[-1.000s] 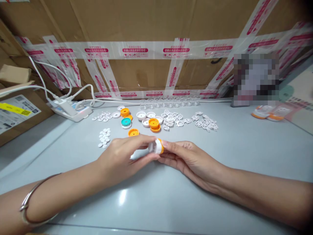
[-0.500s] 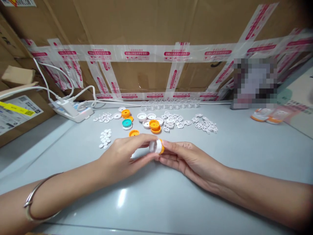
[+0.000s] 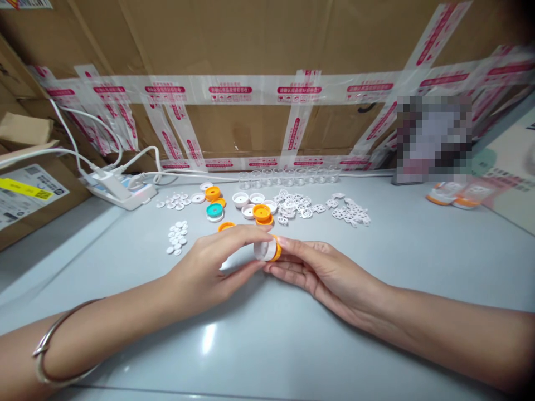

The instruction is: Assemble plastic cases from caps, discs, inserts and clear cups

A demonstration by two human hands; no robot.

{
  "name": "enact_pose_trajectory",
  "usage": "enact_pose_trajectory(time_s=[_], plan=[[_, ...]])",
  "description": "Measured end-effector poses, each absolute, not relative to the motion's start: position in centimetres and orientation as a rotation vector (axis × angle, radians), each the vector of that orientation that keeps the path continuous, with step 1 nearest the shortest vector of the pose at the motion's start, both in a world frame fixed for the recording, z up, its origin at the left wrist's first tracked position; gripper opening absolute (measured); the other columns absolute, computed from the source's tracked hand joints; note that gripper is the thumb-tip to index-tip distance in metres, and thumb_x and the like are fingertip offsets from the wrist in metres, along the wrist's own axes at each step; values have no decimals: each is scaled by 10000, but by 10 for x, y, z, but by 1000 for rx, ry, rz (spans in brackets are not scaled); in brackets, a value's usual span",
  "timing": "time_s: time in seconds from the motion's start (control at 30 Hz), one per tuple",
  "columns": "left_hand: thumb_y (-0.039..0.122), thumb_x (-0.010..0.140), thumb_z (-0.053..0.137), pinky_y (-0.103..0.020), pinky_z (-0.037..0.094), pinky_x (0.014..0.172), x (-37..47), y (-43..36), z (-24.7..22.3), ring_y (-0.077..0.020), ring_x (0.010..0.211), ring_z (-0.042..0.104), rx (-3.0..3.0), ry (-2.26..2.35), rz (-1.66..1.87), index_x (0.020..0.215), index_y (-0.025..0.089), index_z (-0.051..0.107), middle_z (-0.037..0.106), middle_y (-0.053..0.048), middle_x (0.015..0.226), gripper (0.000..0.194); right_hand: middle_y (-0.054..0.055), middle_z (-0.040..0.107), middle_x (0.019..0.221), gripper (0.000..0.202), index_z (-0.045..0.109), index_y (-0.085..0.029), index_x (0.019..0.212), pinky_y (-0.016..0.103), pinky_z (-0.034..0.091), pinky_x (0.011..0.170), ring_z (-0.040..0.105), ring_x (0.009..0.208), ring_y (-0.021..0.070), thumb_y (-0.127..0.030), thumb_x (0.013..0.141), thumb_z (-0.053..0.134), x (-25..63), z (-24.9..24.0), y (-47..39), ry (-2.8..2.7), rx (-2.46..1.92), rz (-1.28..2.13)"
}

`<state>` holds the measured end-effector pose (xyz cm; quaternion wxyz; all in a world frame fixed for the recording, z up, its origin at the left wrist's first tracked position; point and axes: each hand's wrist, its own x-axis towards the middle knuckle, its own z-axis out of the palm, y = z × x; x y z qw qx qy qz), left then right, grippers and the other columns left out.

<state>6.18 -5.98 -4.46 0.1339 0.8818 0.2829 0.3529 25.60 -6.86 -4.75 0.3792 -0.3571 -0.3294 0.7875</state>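
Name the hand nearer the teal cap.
Left. The left hand is on the person's side of the teal cap, close by; the right hand is farther off, to the cap's right.

White-and-orange piece between both hands

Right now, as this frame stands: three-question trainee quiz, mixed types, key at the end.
1. True or false: on the small clear-and-white plastic cylinder with an orange end, the right hand is at the orange end and the left hand at the other.
2. Which arm wears the silver-coloured metal bracelet? A) right B) left C) both
3. Fill in: the rim showing just below the round teal plastic piece is ___.

Key: 1 true; 2 B; 3 white.
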Motion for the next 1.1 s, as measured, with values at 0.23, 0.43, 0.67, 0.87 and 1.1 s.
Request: enact_pose_trajectory(time_s=[0.23, 0.43, 0.67, 0.87, 1.1], plan=[[103, 820, 567, -227, 506, 897, 61, -59, -45, -150, 1040, 621, 2674, 835, 1042, 1093, 166, 550, 660, -76, 1115, 280, 79, 723, 860, 207, 721, -111, 854, 246, 493, 902, 669, 849, 126, -288, 816, 620, 256, -47, -69, -857, -907, 2048], [134, 794, 616, -223, 541, 824, 61, -60, -48, -170, 952, 665, 2680, 857, 1121, 1065, 179, 553, 693, -63, 1049, 282, 86, 723, 863, 188, 726, -99, 826, 270, 473, 936, 662, 865, 130, -252, 817, 619, 257, -48, -71, -868, -867, 2054], [192, 801, 618, -215, 550, 752, 62, -62, -44, -151, 832, 693, 2680, 940, 1086, 1069, 174, 567, 709, -56, 989, 274, 87, 724, 862, 194, 727, -98, 831, 267, 479, 930, 665, 855, 130, -257, 821, 617, 257, -48, -70, -866, -859, 2047], [162, 802, 604, -218, 520, 837, 64, -63, -41, -158, 958, 652, 2661, 914, 1080, 1090, 133, 557, 684, -93, 1041, 294, 81, 724, 897, 221, 719, -120, 930, 254, 502, 896, 670, 860, 134, -280, 835, 600, 256, -47, -69, -837, -867, 2039], [259, 785, 643, -184, 544, 689, 62, -64, -41, -124, 756, 687, 2643, 1050, 1082, 1031, 160, 579, 715, -28, 897, 273, 82, 720, 933, 202, 718, -119, 938, 259, 484, 929, 659, 904, 135, -245, 839, 594, 256, -47, -71, -835, -836, 2054]])
